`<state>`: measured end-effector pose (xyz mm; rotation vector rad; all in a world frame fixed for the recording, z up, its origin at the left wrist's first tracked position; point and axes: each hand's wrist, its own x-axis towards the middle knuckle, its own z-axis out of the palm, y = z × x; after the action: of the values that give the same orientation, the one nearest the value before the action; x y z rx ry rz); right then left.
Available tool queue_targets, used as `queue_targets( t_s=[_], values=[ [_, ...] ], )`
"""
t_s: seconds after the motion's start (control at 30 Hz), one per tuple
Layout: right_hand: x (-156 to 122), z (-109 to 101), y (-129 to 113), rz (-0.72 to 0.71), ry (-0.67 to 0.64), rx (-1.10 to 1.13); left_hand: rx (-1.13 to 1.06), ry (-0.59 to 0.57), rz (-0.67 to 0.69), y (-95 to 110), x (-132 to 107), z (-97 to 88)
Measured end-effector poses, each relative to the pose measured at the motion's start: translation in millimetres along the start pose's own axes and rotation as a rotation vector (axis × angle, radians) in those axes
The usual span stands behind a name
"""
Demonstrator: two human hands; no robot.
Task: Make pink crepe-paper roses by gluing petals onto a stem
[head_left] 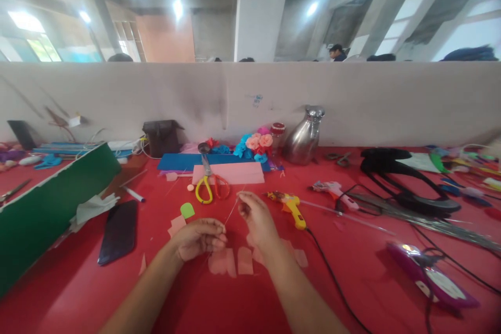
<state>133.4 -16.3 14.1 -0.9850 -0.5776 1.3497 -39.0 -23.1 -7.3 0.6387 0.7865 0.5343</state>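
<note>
A thin, pale wire or thread (231, 212) runs slantwise between my two hands above the red table. My left hand (200, 237) pinches its lower end, with the fingers curled. The upper end is pinched between the thumb and fingertips of my right hand (256, 215). Several cut pink paper pieces (245, 261) with rounded ends lie on the table beneath and between my hands. Just beyond my left hand rest a small green rounded piece (187, 211) and more pink paper (177, 224). Scissors (204, 189) with yellow and orange handles lie beyond the hands.
A yellow glue gun (293, 209) and a pink one (336, 192) lie right, with trailing cords. A dark phone (117, 232) and green board (58, 209) are left. Behind stand a metal jug (304, 138), paper flowers (259, 142) and a white partition (176, 96). A purple device (434, 276) sits front right.
</note>
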Motion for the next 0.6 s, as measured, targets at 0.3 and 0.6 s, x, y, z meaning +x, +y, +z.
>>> queue_targets(
  t_s=[0.3, 0.6],
  values=[
    [1.4, -1.1, 2.6, 0.004, -0.007, -0.013, 0.003, -0.025, 0.014, -0.8, 1.0, -3.3],
    [4.1, -0.9, 3.5, 0.034, -0.016, -0.015, 0.015, -0.017, -0.009, 2.4, 1.5, -4.0]
  ],
)
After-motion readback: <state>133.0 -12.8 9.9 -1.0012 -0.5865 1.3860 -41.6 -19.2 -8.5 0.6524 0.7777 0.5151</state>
